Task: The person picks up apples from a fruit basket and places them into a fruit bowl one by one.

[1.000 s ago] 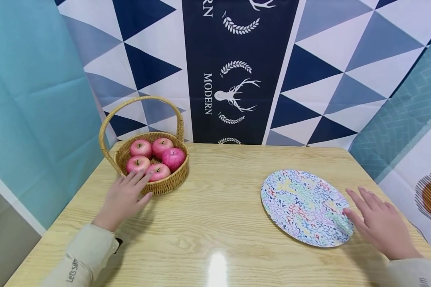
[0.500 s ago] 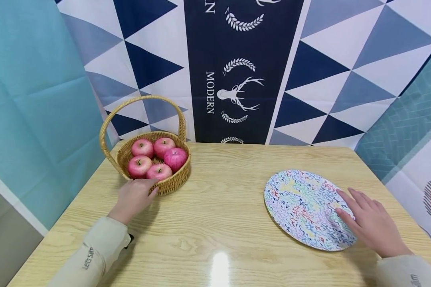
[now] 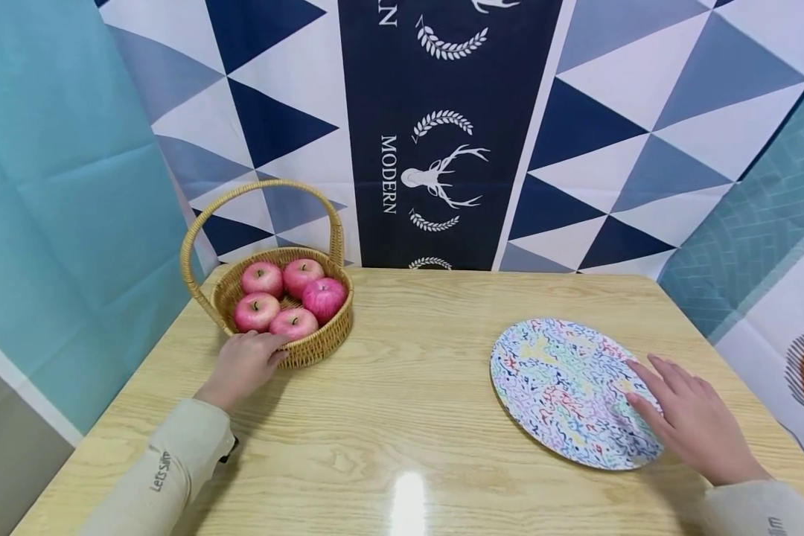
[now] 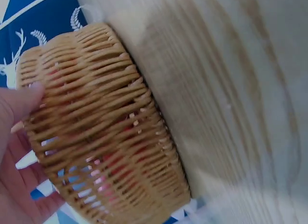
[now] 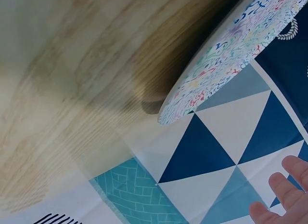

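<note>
A wicker basket [image 3: 321, 344] with a tall arched handle stands at the left and holds several pink-red apples [image 3: 324, 298]. My left hand [image 3: 240, 368] grips its near rim. In the left wrist view the thumb [image 4: 28, 98] presses on the woven outer wall [image 4: 96, 103], and the other fingers go over the rim, partly hidden behind it. On the right lies a round plate [image 3: 549, 380] patterned with multicoloured squiggles. Fingers spread and extended, my right hand [image 3: 700, 424] hovers by the plate's right edge and holds nothing. Its fingertips overlap the plate in the head view.
Both things rest on a light wooden table [image 3: 402, 402], with a stretch of bare wood between them. A patterned blue and white cloth [image 3: 435, 149] hangs behind the table's back edge. Turquoise cloth [image 3: 60, 186] hangs along the left side.
My left hand has come down from above the apples onto the basket's near rim and taken hold of it. The right hand has shifted slightly left, over the plate's edge.
</note>
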### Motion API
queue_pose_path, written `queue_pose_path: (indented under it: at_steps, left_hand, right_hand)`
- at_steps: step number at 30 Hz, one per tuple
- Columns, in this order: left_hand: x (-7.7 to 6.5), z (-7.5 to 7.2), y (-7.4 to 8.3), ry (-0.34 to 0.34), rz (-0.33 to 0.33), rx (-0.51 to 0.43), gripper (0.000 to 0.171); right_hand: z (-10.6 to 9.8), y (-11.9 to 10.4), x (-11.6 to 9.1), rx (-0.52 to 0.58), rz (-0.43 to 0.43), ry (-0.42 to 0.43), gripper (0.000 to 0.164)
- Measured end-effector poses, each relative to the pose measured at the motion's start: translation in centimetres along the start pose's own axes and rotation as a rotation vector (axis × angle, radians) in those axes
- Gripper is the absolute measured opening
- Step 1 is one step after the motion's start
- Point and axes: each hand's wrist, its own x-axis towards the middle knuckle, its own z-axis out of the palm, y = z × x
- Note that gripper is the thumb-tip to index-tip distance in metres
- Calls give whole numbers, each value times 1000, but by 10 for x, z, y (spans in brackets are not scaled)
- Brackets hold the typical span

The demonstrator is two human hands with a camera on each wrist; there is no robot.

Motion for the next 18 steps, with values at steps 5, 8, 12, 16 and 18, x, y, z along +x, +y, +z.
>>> queue_pose_path:
  at_steps: [5,8,12,16,18]
  left_hand:
    - [-1,1,4,15,-5,66,15]
    - [0,0,7,14,-21,99,15]
    - [3,2,12,-14,-22,114,17]
    - [3,3,20,-21,2,125,17]
    - [4,3,25,-18,9,114,17]
  right_hand:
    - [1,1,-1,-1,-2,1,55]
    - [2,2,-1,6,-15,12,52]
    - [3,4,-1,18,-24,4,48]
    - [4,5,-1,28,-29,-7,45]
    - [5,5,-1,32,-34,-2,44]
